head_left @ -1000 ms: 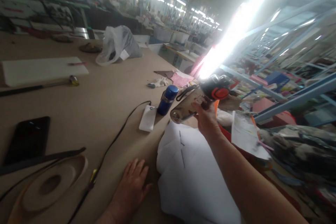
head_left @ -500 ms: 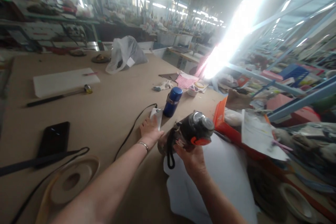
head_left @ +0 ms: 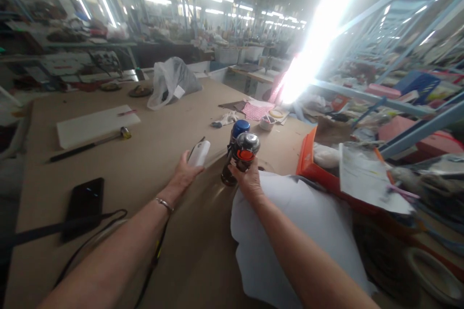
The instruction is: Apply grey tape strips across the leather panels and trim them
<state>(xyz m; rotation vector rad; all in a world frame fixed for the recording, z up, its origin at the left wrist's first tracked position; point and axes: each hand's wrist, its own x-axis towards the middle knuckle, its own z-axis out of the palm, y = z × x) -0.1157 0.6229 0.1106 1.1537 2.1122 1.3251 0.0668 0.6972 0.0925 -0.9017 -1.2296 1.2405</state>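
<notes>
My left hand is closed around a white rectangular device, which looks lifted from the table; a black cord runs at its top end. A dark water bottle with a shiny lid and an orange patch is gripped in my right hand. It stands near upright, its base at or close to the tabletop. Directly behind it a blue flask is mostly hidden, only its cap and upper side showing. White paper sheets lie under my right forearm.
On the brown table are a black phone, a white board, a long-handled tool, a plastic bag, a glove and pink cloth. An orange box borders the right side, beside cluttered shelving.
My left hand has drawn the white device left and toward me, away from the blue flask. My right hand has moved the water bottle forward and left, in front of the flask.
</notes>
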